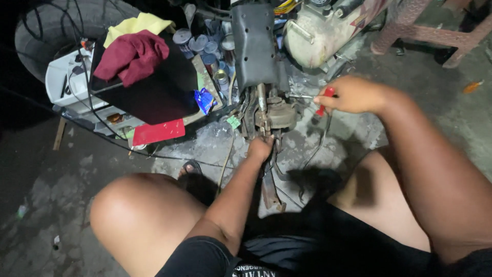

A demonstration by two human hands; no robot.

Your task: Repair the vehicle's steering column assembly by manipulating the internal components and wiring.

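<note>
A dim workshop with a stained, cracked concrete floor [215, 146] surrounds a seated person with bare knees. The right hand [353, 95] has its grip closed around a red-handled screwdriver [322, 100], whose thin metal shaft points left to the round grey metal hub [281, 114] of a small engine assembly. The left hand [260, 149] is closed on the lower part of that assembly, just under the hub; what its fingers pinch is hidden. Above rises a dark grey plastic cover [253, 43]. To the left, a black flat panel [154, 92] carries a crumpled maroon cloth [132, 56] and a yellow cloth [136, 23], with a red flat card [159, 132] below. Spray cans [205, 48] cluster nearby, beside a cream metal tank [318, 33].
</note>
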